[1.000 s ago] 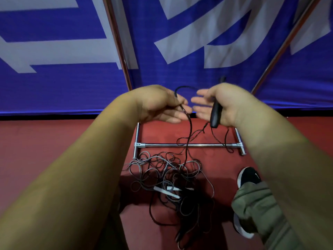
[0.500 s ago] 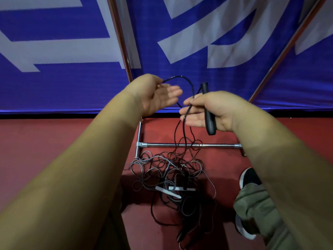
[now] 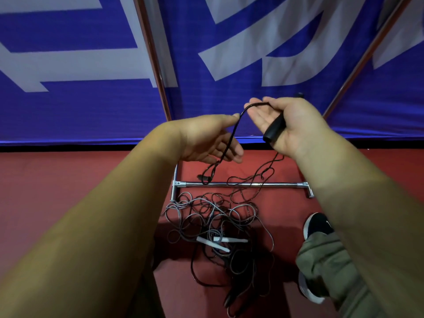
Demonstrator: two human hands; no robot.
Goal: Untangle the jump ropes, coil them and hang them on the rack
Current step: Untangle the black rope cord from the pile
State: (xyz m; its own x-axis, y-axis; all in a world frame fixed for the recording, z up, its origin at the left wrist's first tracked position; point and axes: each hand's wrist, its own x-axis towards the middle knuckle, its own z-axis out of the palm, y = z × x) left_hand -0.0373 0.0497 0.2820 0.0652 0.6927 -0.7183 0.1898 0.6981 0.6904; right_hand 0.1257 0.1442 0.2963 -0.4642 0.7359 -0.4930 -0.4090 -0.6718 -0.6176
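Note:
My right hand (image 3: 289, 125) grips a black jump-rope handle (image 3: 274, 129) under its thumb, the fingers spread. The black cord (image 3: 231, 134) arcs from those fingers over to my left hand (image 3: 206, 138) and lies across its loosely extended fingers, beside the thumb tip. Below the left hand the cord hangs in a loop with a small black end piece (image 3: 203, 179) just above the rack's chrome base bar (image 3: 275, 184). A tangle of grey and black ropes (image 3: 206, 216) with two white handles (image 3: 220, 243) lies on the red floor under my arms.
The rack's two slanted chrome uprights (image 3: 151, 53) (image 3: 367, 53) rise in front of a blue and white banner (image 3: 68, 106). My black shoe (image 3: 317, 226) and olive trouser leg (image 3: 325, 267) are to the right of the tangle.
My right hand rose and moved right with the handle, opening its fingers. My left hand dropped lower along the cord, and the two hands drew apart.

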